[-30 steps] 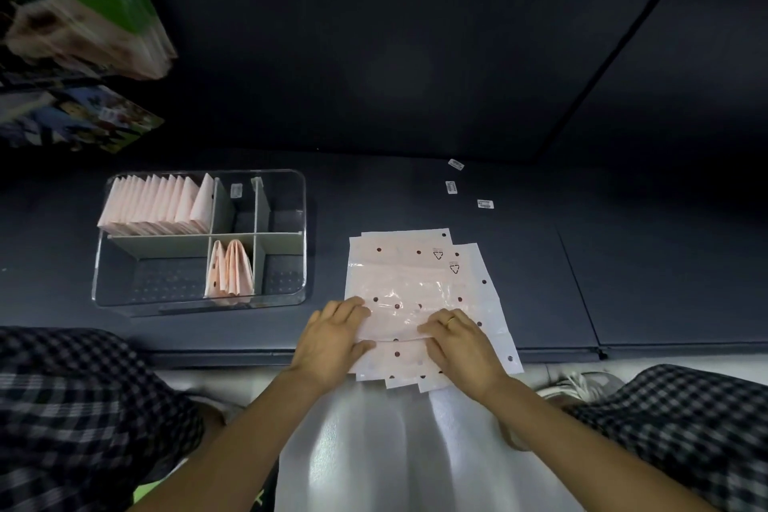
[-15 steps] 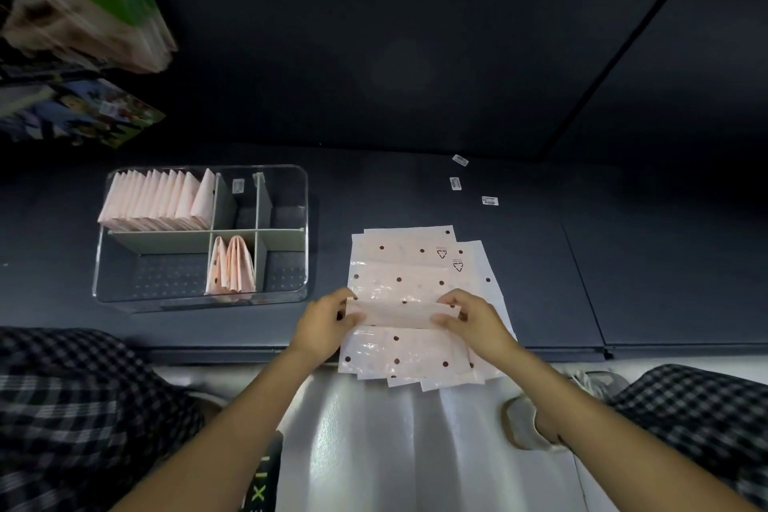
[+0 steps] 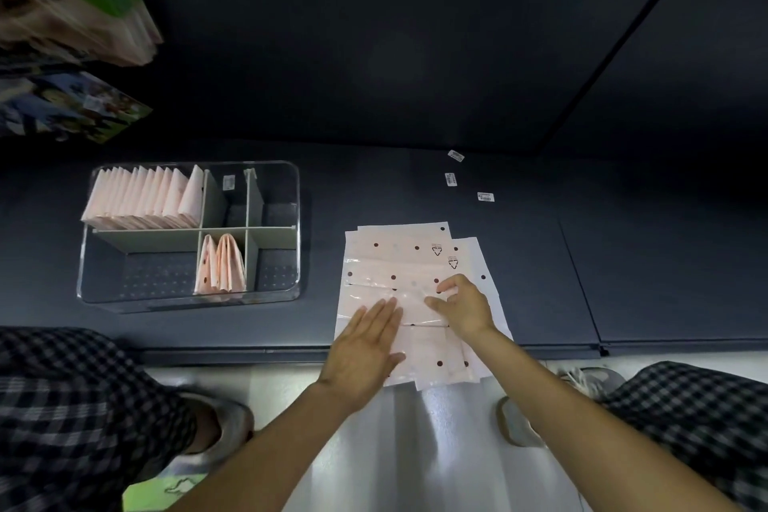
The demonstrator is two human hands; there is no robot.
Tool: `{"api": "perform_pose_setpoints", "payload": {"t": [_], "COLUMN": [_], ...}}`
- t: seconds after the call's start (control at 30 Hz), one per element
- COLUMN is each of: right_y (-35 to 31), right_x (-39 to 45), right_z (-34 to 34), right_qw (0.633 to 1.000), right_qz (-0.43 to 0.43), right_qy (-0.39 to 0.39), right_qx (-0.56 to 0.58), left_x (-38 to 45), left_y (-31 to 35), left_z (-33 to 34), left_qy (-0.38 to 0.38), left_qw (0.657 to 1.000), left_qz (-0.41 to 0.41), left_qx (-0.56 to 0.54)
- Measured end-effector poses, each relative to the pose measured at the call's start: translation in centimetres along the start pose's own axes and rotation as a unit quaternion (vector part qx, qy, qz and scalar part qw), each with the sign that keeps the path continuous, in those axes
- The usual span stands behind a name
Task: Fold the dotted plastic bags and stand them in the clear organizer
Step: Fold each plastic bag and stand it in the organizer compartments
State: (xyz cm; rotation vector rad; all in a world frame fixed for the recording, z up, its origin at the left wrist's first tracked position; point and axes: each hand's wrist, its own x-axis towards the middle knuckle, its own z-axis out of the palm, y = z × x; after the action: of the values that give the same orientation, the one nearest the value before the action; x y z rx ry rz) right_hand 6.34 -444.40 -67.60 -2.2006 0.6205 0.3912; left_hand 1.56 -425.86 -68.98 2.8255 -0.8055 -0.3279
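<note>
A stack of pale pink dotted plastic bags (image 3: pixel 415 258) lies flat on the dark surface in front of me, its near edge hanging over the rim. The top bag's near part is folded up over its middle. My left hand (image 3: pixel 365 349) presses flat on that fold with straight fingers. My right hand (image 3: pixel 465 308) rests on the fold's right side, fingers arched, thumb stretched leftward. To the left stands the clear organizer (image 3: pixel 187 303). Several folded bags (image 3: pixel 141 200) stand in its back-left compartment, and a few folded bags (image 3: pixel 222 266) stand in the front-middle one.
Three small white labels (image 3: pixel 451 179) lie behind the stack. Blurred books or packets (image 3: pixel 70 0) hang at the upper left. My checked trouser legs and shoes (image 3: pixel 224 432) flank a pale floor below the surface's front edge (image 3: pixel 249 349).
Both hands lifted the top bag's near edge and folded it away from me. Now the left hand lies flat on the fold and the right hand has let go of the edge.
</note>
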Motion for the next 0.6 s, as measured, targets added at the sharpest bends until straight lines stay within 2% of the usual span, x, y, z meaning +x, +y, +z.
{"api": "perform_pose_setpoints", "payload": {"t": [0.1, 0.2, 0.3, 0.37, 0.4, 0.43, 0.5, 0.53, 0.57, 0.6], "right_y": [-0.4, -1.4, -2.9, -3.7, -3.9, -4.1, -4.6, -4.8, -5.2, -5.5], "right_x": [-0.2, -0.7, -1.8, -3.0, -3.6, -4.1, -5.2, -5.7, -6.2, -6.6], "right_z": [-0.2, -0.8, -1.9, -2.7, -3.0, -3.2, -3.2, -3.1, -2.9, -2.8], "right_qw": [1.0, 0.998, 0.991, 0.975, 0.968, 0.966, 0.969, 0.968, 0.966, 0.963], "right_qz": [0.019, 0.03, 0.01, -0.03, -0.048, -0.061, -0.076, -0.083, -0.092, -0.103], "right_qy": [-0.015, -0.036, -0.015, 0.037, 0.051, 0.046, -0.012, -0.048, -0.075, -0.09], "right_qx": [0.007, 0.038, 0.131, 0.215, 0.24, 0.247, 0.236, 0.23, 0.229, 0.232], "left_x": [0.5, 1.1, 1.6, 2.1, 2.3, 2.6, 3.1, 3.1, 3.0, 2.7], "left_y": [-0.2, -0.3, -0.3, -0.2, 0.1, 0.3, 0.5, 0.6, 0.6, 0.6], "left_z": [-0.7, -1.7, -3.3, -4.6, -5.6, -6.4, -8.4, -9.3, -9.9, -10.4], "left_qy": [0.068, 0.136, 0.15, 0.13, 0.133, 0.127, 0.107, 0.079, 0.048, 0.021], "left_qw": [0.997, 0.99, 0.987, 0.971, 0.941, 0.894, 0.758, 0.701, 0.666, 0.649], "left_qz": [0.018, 0.043, -0.025, -0.095, -0.143, -0.189, -0.253, -0.268, -0.278, -0.279], "left_qx": [0.041, 0.008, -0.055, -0.174, -0.277, -0.385, -0.592, -0.656, -0.69, -0.707]}}
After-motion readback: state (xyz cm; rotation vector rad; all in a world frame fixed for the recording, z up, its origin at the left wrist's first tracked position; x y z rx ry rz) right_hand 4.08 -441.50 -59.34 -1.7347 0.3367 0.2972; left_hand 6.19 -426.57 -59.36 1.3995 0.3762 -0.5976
